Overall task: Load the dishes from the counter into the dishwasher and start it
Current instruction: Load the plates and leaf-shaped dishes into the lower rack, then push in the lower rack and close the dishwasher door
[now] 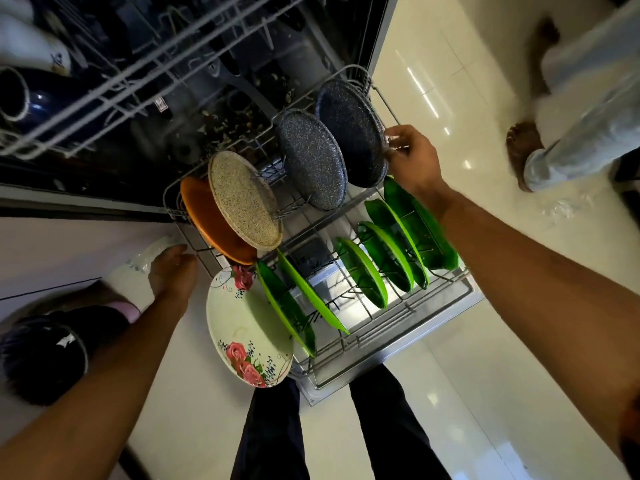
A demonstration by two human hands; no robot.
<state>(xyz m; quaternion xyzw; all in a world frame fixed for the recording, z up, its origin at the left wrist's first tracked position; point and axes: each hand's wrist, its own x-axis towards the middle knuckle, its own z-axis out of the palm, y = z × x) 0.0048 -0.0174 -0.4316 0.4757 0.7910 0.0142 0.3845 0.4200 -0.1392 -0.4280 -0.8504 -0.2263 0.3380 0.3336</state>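
Cream floor (450,81); right hand (412,157) fingers (393,135) pinch dark speckled plate (349,133); left hand (173,271) fingers (176,251) relaxed; dishwasher label (161,105) blurred.

Lower rack (433,296) back row: orange plate (204,216) and beige speckled plate (242,199) touching, no slot between. Open gap with bare tines between beige plate and grey speckled plate (311,161). Dark speckled plate (349,133) close behind grey one; right hand (412,157) pinches its rim, blocks that corner. Green plates (363,271) tight at right, wider gap mid-row. Floral plate (242,327) blocks front left. Upper rack (145,74) overhangs back left. Front right wire bare.
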